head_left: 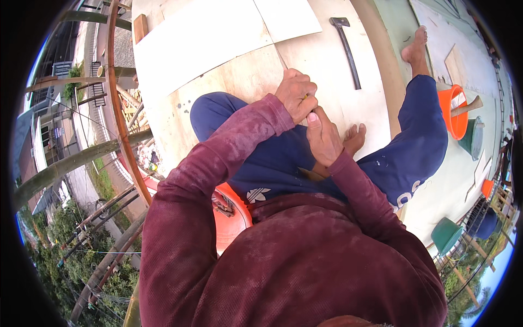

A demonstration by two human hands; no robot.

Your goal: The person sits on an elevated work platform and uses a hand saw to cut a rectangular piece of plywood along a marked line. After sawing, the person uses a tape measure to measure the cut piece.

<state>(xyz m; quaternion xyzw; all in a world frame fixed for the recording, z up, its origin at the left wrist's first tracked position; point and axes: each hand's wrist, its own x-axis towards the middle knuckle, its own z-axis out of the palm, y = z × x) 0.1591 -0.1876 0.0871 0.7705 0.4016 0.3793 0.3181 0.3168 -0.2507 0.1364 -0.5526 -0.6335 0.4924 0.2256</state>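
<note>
My left hand (297,95) is closed round a thin, narrow-bladed tool (280,56); its kind is hard to make out. Just below it, my right hand (325,137) is closed too, thumb up, seemingly on the tool's rear end, which the fingers mostly hide. The blade points away from me. Its tip meets the near edge of a white sheet (201,41), where a thin dark line runs through the sheet. That sheet lies on pale plywood (234,73). To the right of my hands rests a dark-handled hatchet or hammer (348,54), its head at the far end.
My bent legs (414,125) flank the work. An orange bucket (452,111) with a wooden handle in it and a green bucket (472,136) stand at right. A red-orange container (231,220) sits by my left hip. Scaffold poles (117,109) edge a drop at left.
</note>
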